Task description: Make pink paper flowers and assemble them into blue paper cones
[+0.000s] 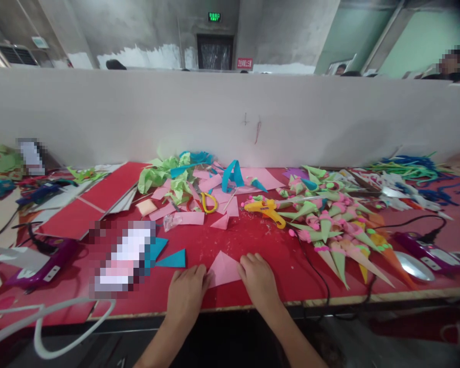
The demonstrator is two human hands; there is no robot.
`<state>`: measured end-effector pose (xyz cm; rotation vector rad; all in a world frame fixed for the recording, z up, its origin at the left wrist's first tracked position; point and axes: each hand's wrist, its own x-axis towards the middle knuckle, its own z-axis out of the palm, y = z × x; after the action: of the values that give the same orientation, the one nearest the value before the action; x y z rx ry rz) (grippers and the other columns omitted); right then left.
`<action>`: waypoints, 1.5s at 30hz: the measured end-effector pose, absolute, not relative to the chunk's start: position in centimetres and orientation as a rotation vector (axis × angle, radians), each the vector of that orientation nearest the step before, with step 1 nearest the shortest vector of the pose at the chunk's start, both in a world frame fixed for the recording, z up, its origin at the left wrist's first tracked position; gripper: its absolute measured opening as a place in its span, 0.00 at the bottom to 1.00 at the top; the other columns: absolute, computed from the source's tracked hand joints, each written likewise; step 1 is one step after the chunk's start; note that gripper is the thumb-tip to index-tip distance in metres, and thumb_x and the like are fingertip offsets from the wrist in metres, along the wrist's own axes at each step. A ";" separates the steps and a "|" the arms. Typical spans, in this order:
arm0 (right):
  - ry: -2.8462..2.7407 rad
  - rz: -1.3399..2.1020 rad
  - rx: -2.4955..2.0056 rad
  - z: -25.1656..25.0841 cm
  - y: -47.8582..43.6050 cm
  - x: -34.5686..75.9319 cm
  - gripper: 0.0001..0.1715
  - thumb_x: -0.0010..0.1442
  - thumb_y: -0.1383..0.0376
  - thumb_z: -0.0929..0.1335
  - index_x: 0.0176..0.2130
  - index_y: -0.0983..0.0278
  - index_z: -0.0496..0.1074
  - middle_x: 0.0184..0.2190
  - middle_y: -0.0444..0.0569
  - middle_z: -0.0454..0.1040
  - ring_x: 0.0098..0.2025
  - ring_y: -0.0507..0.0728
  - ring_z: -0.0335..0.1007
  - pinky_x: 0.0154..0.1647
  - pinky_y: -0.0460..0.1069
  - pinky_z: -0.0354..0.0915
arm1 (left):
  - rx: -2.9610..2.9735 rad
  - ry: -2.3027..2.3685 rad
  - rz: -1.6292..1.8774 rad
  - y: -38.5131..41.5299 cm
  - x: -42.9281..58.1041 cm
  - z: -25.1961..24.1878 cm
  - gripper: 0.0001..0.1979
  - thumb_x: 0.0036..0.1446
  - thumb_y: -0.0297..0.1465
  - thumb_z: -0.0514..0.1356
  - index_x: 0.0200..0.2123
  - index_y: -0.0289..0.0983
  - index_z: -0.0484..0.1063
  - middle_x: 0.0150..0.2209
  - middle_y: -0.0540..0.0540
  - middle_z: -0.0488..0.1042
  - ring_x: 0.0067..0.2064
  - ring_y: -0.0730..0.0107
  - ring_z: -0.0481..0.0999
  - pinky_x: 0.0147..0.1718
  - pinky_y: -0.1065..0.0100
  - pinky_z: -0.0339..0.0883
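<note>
A pink paper triangle (pixel 223 269) lies flat on the red table (pixel 253 240) near its front edge. My left hand (pixel 187 292) rests on the paper's left corner, fingers curled down on it. My right hand (pixel 257 278) presses its right edge with fingers bent. Neither hand lifts the paper off the table.
A yellow glue gun (pixel 266 209) lies behind the hands, its black cord running over the front edge. Several paper cones (pixel 331 225) are piled on the right. Yellow-handled scissors (pixel 209 202), pink and green scraps, blue triangles (pixel 172 259) and purple devices (pixel 425 250) surround the spot. A white partition stands behind.
</note>
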<state>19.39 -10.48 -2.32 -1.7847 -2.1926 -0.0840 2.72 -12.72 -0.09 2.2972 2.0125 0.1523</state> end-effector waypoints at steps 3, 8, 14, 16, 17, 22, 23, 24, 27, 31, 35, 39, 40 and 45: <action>-2.196 -0.080 -1.802 -2.2 -10.6 19.3 0.13 0.58 0.69 0.59 0.25 0.64 0.66 0.25 0.49 0.70 0.31 0.56 0.63 0.34 0.49 0.55 | 2.331 1.938 0.130 -12.7 1.8 -0.1 0.13 0.59 0.33 0.45 0.32 0.36 0.67 0.29 0.45 0.72 0.31 0.66 0.72 0.32 0.68 0.59; -2.231 -0.089 -1.769 -2.1 -10.7 19.5 0.12 0.58 0.69 0.59 0.26 0.64 0.66 0.26 0.48 0.69 0.32 0.56 0.63 0.36 0.49 0.55 | 2.631 1.468 0.106 -11.8 -1.0 0.0 0.16 0.58 0.29 0.47 0.49 0.45 0.62 0.37 0.48 0.67 0.31 0.75 0.69 0.29 0.75 0.59; -2.196 -0.106 -1.761 -1.9 -10.7 19.4 0.11 0.58 0.68 0.58 0.26 0.64 0.64 0.26 0.49 0.68 0.32 0.56 0.61 0.33 0.49 0.56 | 2.608 1.116 0.081 -10.0 -2.8 1.1 0.19 0.54 0.31 0.52 0.50 0.50 0.61 0.36 0.50 0.64 0.33 0.75 0.66 0.29 0.78 0.58; -2.166 -0.116 -1.741 -1.5 -10.9 19.4 0.09 0.58 0.68 0.59 0.30 0.64 0.65 0.28 0.50 0.67 0.34 0.57 0.61 0.33 0.49 0.56 | 2.572 1.129 0.074 -9.9 -2.8 1.3 0.19 0.54 0.32 0.52 0.50 0.50 0.61 0.37 0.49 0.64 0.33 0.74 0.66 0.28 0.77 0.59; -2.169 -0.127 -1.697 -1.3 -11.1 19.4 0.08 0.58 0.69 0.59 0.33 0.65 0.66 0.30 0.51 0.67 0.36 0.58 0.60 0.35 0.50 0.57 | 2.557 1.139 0.069 -9.9 -2.8 1.4 0.19 0.54 0.32 0.52 0.51 0.49 0.61 0.37 0.49 0.65 0.33 0.74 0.67 0.29 0.77 0.59; -2.458 0.013 -1.184 -0.2 -13.1 18.7 0.15 0.56 0.70 0.60 0.44 0.62 0.64 0.41 0.51 0.65 0.41 0.57 0.57 0.43 0.51 0.55 | 2.506 1.117 0.007 -9.7 -2.5 1.8 0.21 0.53 0.31 0.54 0.52 0.49 0.60 0.39 0.48 0.65 0.38 0.71 0.67 0.35 0.73 0.61; -2.516 0.066 -1.111 -0.1 -13.5 18.5 0.16 0.56 0.69 0.60 0.45 0.62 0.64 0.41 0.51 0.65 0.42 0.56 0.57 0.44 0.50 0.55 | 2.498 1.110 0.000 -9.6 -2.5 1.8 0.22 0.53 0.31 0.54 0.52 0.49 0.60 0.39 0.48 0.65 0.38 0.70 0.67 0.36 0.73 0.61; -2.562 0.102 -1.063 -0.1 -13.8 18.2 0.17 0.56 0.68 0.61 0.46 0.61 0.64 0.41 0.50 0.65 0.42 0.56 0.57 0.44 0.50 0.55 | 2.491 1.108 0.000 -9.5 -2.5 1.8 0.22 0.52 0.31 0.54 0.52 0.49 0.60 0.40 0.48 0.65 0.38 0.71 0.67 0.36 0.73 0.61; -2.641 0.137 -1.024 -0.2 -14.3 17.7 0.20 0.56 0.68 0.61 0.49 0.61 0.62 0.42 0.50 0.66 0.43 0.57 0.57 0.45 0.51 0.55 | 2.487 1.110 0.022 -9.3 -2.6 1.6 0.22 0.52 0.32 0.55 0.52 0.49 0.60 0.40 0.48 0.66 0.39 0.71 0.68 0.37 0.72 0.61; -2.633 0.194 -1.101 -0.2 -14.1 18.4 0.19 0.56 0.68 0.60 0.48 0.59 0.64 0.41 0.48 0.67 0.43 0.57 0.58 0.44 0.51 0.57 | 2.511 1.115 0.025 -9.3 -2.8 1.2 0.23 0.52 0.33 0.55 0.52 0.50 0.59 0.44 0.47 0.65 0.41 0.69 0.68 0.39 0.71 0.61; -2.551 0.199 -1.239 0.1 -14.0 20.7 0.19 0.56 0.68 0.60 0.46 0.54 0.66 0.43 0.46 0.68 0.46 0.56 0.58 0.47 0.52 0.56 | 2.542 1.077 0.013 -9.0 -3.0 1.1 0.24 0.53 0.34 0.55 0.54 0.52 0.56 0.45 0.48 0.65 0.43 0.68 0.68 0.40 0.71 0.60; -2.522 0.156 -1.405 0.4 -14.3 23.5 0.22 0.55 0.70 0.60 0.48 0.53 0.66 0.50 0.46 0.64 0.54 0.59 0.52 0.52 0.55 0.52 | 2.571 1.026 0.002 -8.6 -3.1 1.1 0.24 0.53 0.37 0.54 0.54 0.50 0.56 0.41 0.48 0.65 0.37 0.70 0.68 0.33 0.74 0.60; -2.522 0.156 -1.451 0.4 -14.4 24.1 0.23 0.54 0.70 0.60 0.48 0.54 0.66 0.51 0.46 0.63 0.55 0.60 0.51 0.52 0.56 0.52 | 2.582 1.021 0.002 -8.6 -3.0 1.1 0.23 0.53 0.37 0.54 0.54 0.49 0.56 0.41 0.48 0.65 0.36 0.71 0.68 0.32 0.75 0.59; -2.490 0.203 -1.590 0.7 -14.8 25.4 0.27 0.51 0.73 0.59 0.49 0.55 0.65 0.52 0.46 0.63 0.56 0.60 0.50 0.52 0.56 0.54 | 2.730 1.048 -0.036 -9.7 -2.7 1.2 0.17 0.57 0.34 0.50 0.51 0.51 0.60 0.36 0.49 0.65 0.31 0.75 0.66 0.27 0.76 0.56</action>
<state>25.43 -14.82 0.67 -1.5895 -2.4902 0.2031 -2.68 -9.67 1.23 2.7303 1.0480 -0.0364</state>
